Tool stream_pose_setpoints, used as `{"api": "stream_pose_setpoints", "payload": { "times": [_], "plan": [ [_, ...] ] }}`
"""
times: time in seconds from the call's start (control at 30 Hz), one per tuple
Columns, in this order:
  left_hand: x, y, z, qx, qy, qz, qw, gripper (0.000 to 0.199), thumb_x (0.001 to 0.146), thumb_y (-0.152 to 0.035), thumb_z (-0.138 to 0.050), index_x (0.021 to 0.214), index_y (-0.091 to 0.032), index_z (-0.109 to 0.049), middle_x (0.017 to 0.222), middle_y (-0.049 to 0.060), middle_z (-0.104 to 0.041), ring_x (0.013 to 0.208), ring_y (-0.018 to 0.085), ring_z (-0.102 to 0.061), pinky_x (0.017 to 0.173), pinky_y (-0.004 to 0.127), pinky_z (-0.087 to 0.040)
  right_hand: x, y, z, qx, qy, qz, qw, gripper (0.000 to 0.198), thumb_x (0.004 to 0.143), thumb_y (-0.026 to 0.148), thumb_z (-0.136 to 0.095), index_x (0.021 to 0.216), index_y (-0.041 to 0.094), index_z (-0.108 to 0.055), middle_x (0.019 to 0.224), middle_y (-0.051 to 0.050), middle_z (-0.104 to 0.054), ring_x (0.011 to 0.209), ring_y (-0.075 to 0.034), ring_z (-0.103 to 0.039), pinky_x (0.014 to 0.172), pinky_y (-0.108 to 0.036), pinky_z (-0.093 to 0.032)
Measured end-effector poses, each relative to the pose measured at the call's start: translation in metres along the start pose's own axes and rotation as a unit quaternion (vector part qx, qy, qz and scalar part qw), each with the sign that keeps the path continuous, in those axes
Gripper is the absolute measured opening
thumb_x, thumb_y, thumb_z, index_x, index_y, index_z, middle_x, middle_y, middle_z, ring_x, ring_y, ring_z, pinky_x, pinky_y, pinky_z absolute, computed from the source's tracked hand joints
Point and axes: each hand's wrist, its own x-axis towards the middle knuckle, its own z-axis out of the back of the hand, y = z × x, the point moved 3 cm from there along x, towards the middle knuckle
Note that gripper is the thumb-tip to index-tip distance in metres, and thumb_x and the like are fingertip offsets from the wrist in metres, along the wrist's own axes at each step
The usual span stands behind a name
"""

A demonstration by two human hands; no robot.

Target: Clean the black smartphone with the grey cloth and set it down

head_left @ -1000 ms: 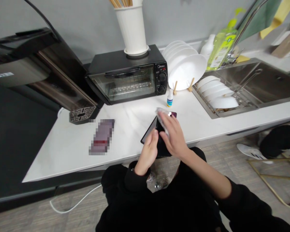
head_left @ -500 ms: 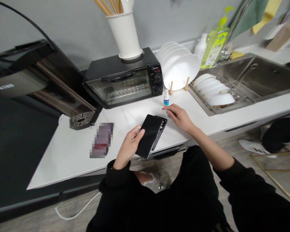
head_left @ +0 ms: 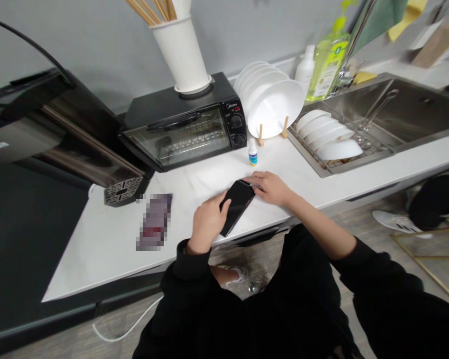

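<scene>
A black smartphone (head_left: 239, 204) lies slanted at the front of the white countertop, dark screen up. Under its upper right side shows the edge of a dark phone case; how far the two overlap I cannot tell. My left hand (head_left: 208, 222) is closed on the phone's left side, thumb over the screen. With its fingers closed, my right hand (head_left: 271, 188) grips the top right corner of phone and case; its fingertips are partly hidden. Just beyond the phone stands a small white bottle (head_left: 253, 153) with a blue and yellow label.
A blurred-out flat object (head_left: 155, 222) lies to the left on the countertop (head_left: 97, 254). Behind are a black toaster oven (head_left: 183, 129), a drinks machine (head_left: 78, 129), racked plates (head_left: 277, 107) and a sink (head_left: 415, 114) with bowls. Another person's shoe (head_left: 394, 222) shows at right.
My right hand has moved from beside the small bottle down to the phone's top corner. The phone has shifted and sits closer over its case, with my left hand farther round its side.
</scene>
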Motion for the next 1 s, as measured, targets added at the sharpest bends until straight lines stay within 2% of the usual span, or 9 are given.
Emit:
{"api": "stream_pose_setpoints", "payload": {
  "times": [0.07, 0.13, 0.2, 0.3, 0.43, 0.53, 0.73, 0.87, 1.0],
  "plan": [
    [-0.004, -0.01, -0.002, 0.118, -0.021, 0.001, 0.993, 0.046, 0.108, -0.038, -0.044, 0.149, -0.027, -0.061, 0.116, 0.013, -0.074, 0.082, 0.029, -0.074, 0.073, 0.039, -0.055, 0.0, 0.001, 0.001, 0.0, 0.002, 0.0, 1.0, 0.046, 0.103, 0.024, -0.039, 0.142, 0.019, -0.064, 0.111, -0.01, -0.068, 0.099, -0.023, -0.063, 0.09, -0.036, -0.047],
    [-0.008, -0.018, -0.005, 0.179, -0.033, -0.004, 0.983, 0.047, 0.109, -0.039, -0.041, 0.151, -0.027, -0.058, 0.112, 0.012, -0.069, 0.073, 0.025, -0.069, 0.062, 0.036, -0.05, 0.0, 0.004, 0.001, -0.006, 0.005, -0.002, 1.0, 0.046, 0.107, 0.029, -0.036, 0.143, 0.017, -0.063, 0.111, -0.011, -0.068, 0.099, -0.024, -0.063, 0.091, -0.037, -0.047],
    [-0.01, -0.026, -0.007, 0.205, -0.051, -0.027, 0.977, 0.046, 0.109, -0.037, -0.042, 0.148, -0.023, -0.061, 0.109, 0.012, -0.067, 0.085, 0.029, -0.068, 0.067, 0.038, -0.051, 0.0, 0.007, 0.001, -0.014, 0.007, -0.004, 1.0, 0.049, 0.11, 0.033, -0.032, 0.144, 0.014, -0.062, 0.112, -0.012, -0.069, 0.098, -0.025, -0.064, 0.091, -0.039, -0.048],
    [-0.012, -0.032, -0.009, 0.21, -0.074, -0.07, 0.972, 0.042, 0.107, -0.032, -0.046, 0.141, -0.018, -0.066, 0.109, 0.015, -0.065, 0.11, 0.035, -0.06, 0.085, 0.045, -0.052, -0.001, 0.009, 0.001, -0.015, 0.01, -0.007, 1.0, 0.054, 0.112, 0.04, -0.027, 0.144, 0.013, -0.062, 0.114, -0.014, -0.069, 0.1, -0.025, -0.064, 0.09, -0.039, -0.049],
    [-0.01, -0.027, -0.015, 0.159, -0.069, -0.084, 0.981, 0.042, 0.107, -0.041, -0.047, 0.137, -0.018, -0.066, 0.122, 0.015, -0.064, 0.11, 0.035, -0.058, 0.091, 0.049, -0.052, -0.002, 0.009, 0.003, 0.009, 0.005, -0.038, 0.999, 0.053, 0.112, 0.046, -0.03, 0.141, 0.018, -0.064, 0.117, -0.012, -0.07, 0.104, -0.025, -0.066, 0.091, -0.036, -0.05],
    [-0.006, -0.018, -0.023, 0.07, -0.076, -0.093, 0.99, 0.05, 0.099, -0.053, -0.063, 0.134, -0.016, -0.064, 0.13, 0.015, -0.063, 0.118, 0.034, -0.057, 0.102, 0.049, -0.051, -0.002, 0.01, 0.003, 0.018, -0.001, -0.062, 0.998, 0.047, 0.11, 0.048, -0.038, 0.135, 0.022, -0.068, 0.115, -0.01, -0.072, 0.101, -0.024, -0.067, 0.089, -0.035, -0.05],
    [0.002, -0.013, -0.032, -0.085, -0.068, -0.095, 0.99, 0.047, 0.085, -0.039, -0.084, 0.119, -0.016, -0.062, 0.135, 0.014, -0.062, 0.131, 0.033, -0.055, 0.115, 0.048, -0.047, -0.003, 0.019, 0.004, 0.053, -0.046, -0.134, 0.988, 0.04, 0.108, 0.044, -0.043, 0.117, 0.019, -0.073, 0.108, -0.012, -0.072, 0.096, -0.024, -0.066, 0.083, -0.033, -0.046],
    [-0.002, -0.015, -0.022, -0.139, -0.006, -0.034, 0.99, 0.054, 0.083, -0.037, -0.085, 0.126, -0.02, -0.056, 0.122, 0.011, -0.071, 0.116, 0.032, -0.068, 0.101, 0.046, -0.054, -0.005, 0.026, 0.009, 0.14, -0.042, -0.141, 0.979, 0.049, 0.109, 0.053, -0.038, 0.089, 0.019, -0.069, 0.084, -0.005, -0.069, 0.078, -0.019, -0.063, 0.074, -0.029, -0.045],
    [-0.01, -0.012, -0.006, -0.149, 0.047, 0.0, 0.988, 0.05, 0.087, -0.047, -0.079, 0.126, -0.022, -0.061, 0.102, 0.006, -0.077, 0.092, 0.031, -0.074, 0.08, 0.038, -0.054, -0.006, 0.037, 0.021, 0.229, -0.047, -0.118, 0.965, 0.055, 0.108, 0.061, -0.035, 0.089, 0.02, -0.066, 0.081, -0.002, -0.068, 0.077, -0.017, -0.061, 0.073, -0.027, -0.047]
  ]
}}
